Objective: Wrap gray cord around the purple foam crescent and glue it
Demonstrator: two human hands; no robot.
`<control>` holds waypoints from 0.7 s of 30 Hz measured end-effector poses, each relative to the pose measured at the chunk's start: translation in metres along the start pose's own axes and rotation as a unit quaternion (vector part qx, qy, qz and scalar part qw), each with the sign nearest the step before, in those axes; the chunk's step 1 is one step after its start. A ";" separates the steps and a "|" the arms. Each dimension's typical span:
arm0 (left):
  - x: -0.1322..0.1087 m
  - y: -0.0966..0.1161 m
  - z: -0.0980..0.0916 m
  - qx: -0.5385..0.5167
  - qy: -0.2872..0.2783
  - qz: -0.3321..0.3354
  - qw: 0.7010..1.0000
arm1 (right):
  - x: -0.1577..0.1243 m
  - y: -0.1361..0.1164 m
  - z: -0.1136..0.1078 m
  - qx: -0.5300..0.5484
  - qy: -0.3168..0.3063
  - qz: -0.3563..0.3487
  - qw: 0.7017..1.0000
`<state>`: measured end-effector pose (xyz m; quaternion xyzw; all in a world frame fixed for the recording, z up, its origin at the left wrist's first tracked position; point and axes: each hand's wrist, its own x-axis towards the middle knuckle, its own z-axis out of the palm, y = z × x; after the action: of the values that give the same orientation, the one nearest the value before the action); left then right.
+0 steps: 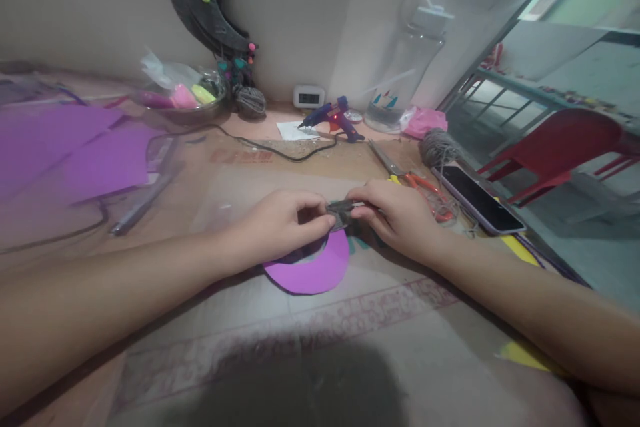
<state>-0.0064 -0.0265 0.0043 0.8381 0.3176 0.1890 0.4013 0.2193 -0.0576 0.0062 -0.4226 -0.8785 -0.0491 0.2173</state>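
The left hand (295, 221) and right hand (393, 217) meet over the middle of the worktop (273, 113), thumbs and fingers pinching grey yarn (343, 210) at the upper end of a curved purple piece (320, 270), which bows toward the near edge. A glue gun (334, 117) stands by the far edge; a phone (483, 200) lies along the right edge.

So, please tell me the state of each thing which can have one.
Left hand, pinching the dark grey piece
Right hand, pinching it too
Purple cutout, curved, partly hidden
Glue gun, red light lit
Phone, face up, unlit
Scissors, opening unclear
Glass jar, upright
Clock, upright, reading illegible
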 end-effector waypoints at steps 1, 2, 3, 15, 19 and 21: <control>0.000 0.000 0.000 0.002 0.002 0.003 1.000 | 0.000 0.000 0.000 0.004 -0.002 0.001 1.000; 0.000 0.000 0.000 0.004 0.003 0.007 1.000 | 0.001 0.001 0.000 0.009 -0.004 0.002 1.000; 0.000 0.000 0.000 0.006 0.004 0.011 1.000 | 0.001 0.001 0.000 0.014 -0.005 0.002 1.000; -0.001 0.002 0.000 -0.012 0.007 0.010 1.000 | -0.002 0.002 0.001 0.033 0.014 0.015 0.999; -0.001 0.002 0.000 -0.045 -0.001 -0.017 0.999 | -0.005 0.008 0.005 0.049 0.056 0.070 0.995; 0.000 0.000 0.000 -0.060 0.000 -0.032 0.998 | -0.005 0.009 0.006 0.075 0.076 0.088 0.990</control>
<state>-0.0065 -0.0269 0.0043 0.8018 0.3320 0.1952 0.4569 0.2269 -0.0540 -0.0018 -0.4761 -0.8198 0.0043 0.3182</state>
